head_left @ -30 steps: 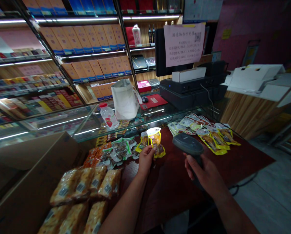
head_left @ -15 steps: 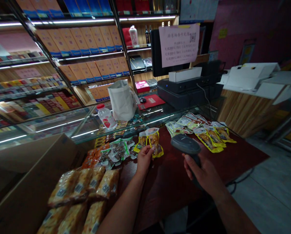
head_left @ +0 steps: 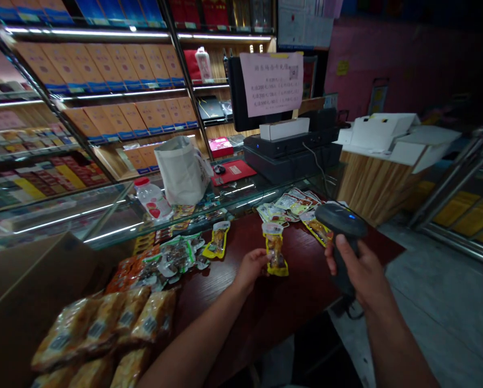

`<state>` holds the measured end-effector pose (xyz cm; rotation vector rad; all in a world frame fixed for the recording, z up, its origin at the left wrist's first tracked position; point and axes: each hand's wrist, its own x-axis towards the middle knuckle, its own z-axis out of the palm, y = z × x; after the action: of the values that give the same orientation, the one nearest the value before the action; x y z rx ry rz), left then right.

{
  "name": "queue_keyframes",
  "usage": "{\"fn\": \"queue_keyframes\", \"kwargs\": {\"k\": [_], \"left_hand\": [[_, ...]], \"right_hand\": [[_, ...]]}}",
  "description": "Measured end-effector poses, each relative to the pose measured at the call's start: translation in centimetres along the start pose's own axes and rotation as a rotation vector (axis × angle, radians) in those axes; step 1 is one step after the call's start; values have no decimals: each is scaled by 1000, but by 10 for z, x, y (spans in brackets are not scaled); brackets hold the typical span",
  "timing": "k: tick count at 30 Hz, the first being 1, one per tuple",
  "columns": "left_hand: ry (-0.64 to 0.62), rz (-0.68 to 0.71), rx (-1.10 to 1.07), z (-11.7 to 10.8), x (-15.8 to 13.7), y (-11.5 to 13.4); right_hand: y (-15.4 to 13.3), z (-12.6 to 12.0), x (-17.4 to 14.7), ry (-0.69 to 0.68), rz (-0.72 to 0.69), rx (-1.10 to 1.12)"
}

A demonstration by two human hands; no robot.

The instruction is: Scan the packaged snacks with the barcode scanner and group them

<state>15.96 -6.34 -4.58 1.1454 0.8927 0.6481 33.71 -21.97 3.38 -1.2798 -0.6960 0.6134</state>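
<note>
Between the fingers of my left hand [head_left: 253,270] is a yellow-edged snack packet [head_left: 276,249] with brown food behind clear film, held over the dark red tabletop [head_left: 229,302]. My right hand [head_left: 360,269] is wrapped round the handle of a black barcode scanner [head_left: 340,220]; a blue light glows on its top. A similar yellow-edged packet [head_left: 218,240] lies to the left of my left hand. Behind the scanner another yellow packet [head_left: 316,228] shows in part, the rest of that group being hidden.
Wrapped bread loaves [head_left: 116,320], green-edged packets [head_left: 179,254] and orange packets [head_left: 132,267] lie at left, beside an open cardboard box [head_left: 27,280]. Flat white packets [head_left: 290,206] lie farther back. A bottle [head_left: 152,199], cloth bag [head_left: 183,170] and monitor [head_left: 237,94] stand on the glass counter.
My left hand has taken the packet rightward, away from the one beside it. The scanner has moved right in my right hand, and its blue light now shows. The view has turned right.
</note>
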Motion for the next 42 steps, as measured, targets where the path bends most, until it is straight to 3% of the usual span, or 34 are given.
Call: {"fn": "queue_keyframes", "kwargs": {"k": [4,8,11,17,20,24,27,29,31,33,37,42], "left_hand": [[-45,-86,9,47,29,-3],[-60,-133,18,80,56,-2],[-70,-133,72,92,66,-3],[-73,-63,398,100,67,-4],[-45,77,690,88,50,-3],[184,378,1178,45,20,8],[313,397,1275,-4,11,23],[514,423,1446,-37,13,32],[717,369,1625,-65,18,36],[795,296,1721,-84,25,36],[751,328,1711,-92,30,30],[712,395,1415,-70,7,29]], "right_hand": [[-2,-14,3,91,-49,48],[1,-22,-2,65,-4,35],[3,-26,-4,21,-5,26],[4,-27,-4,40,27,31],[5,-29,-5,13,43,17],[5,-27,-7,14,48,8],[5,-19,-8,12,67,25],[5,-11,-8,1,67,42],[5,-3,-8,-20,74,37],[6,5,-8,-60,82,15],[8,18,-8,-148,72,-6],[9,35,-14,-144,94,2]]}}
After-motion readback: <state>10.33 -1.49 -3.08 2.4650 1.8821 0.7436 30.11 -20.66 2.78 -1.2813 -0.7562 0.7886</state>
